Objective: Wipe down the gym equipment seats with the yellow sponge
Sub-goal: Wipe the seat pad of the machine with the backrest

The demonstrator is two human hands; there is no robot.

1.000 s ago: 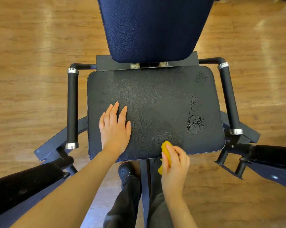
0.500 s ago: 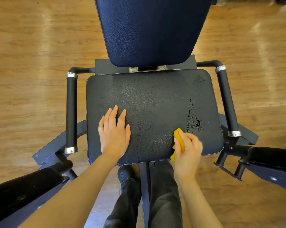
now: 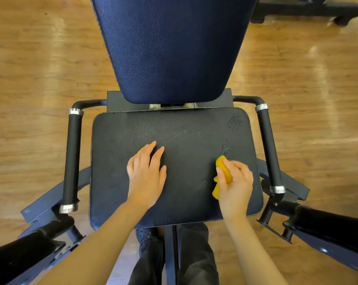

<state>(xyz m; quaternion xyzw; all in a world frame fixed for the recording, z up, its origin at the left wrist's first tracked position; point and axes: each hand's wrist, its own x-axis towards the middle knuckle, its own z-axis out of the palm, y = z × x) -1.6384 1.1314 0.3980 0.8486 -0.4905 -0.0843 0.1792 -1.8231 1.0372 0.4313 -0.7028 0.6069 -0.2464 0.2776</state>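
Note:
The black padded seat (image 3: 184,128) of a gym machine fills the middle of the view, with a dark blue backrest (image 3: 169,48) rising behind it. My right hand (image 3: 235,182) grips the yellow sponge (image 3: 223,167) and presses it on the seat's right side, just below a patch of wet droplets (image 3: 228,149). More droplets (image 3: 235,120) sit near the seat's back right corner. My left hand (image 3: 146,173) rests flat on the seat left of centre, fingers straight.
Black padded handles with silver collars run along the seat's left (image 3: 72,159) and right (image 3: 269,149). Dark pads stick out at lower left (image 3: 23,256) and lower right (image 3: 334,225). Another machine's base (image 3: 305,9) stands top right. My legs (image 3: 194,256) are below the seat, on wooden floor (image 3: 30,79).
My right hand has carried the sponge from the seat's front edge rightward and up onto the wet patch. The view has shifted closer; my left hand stays flat on the seat.

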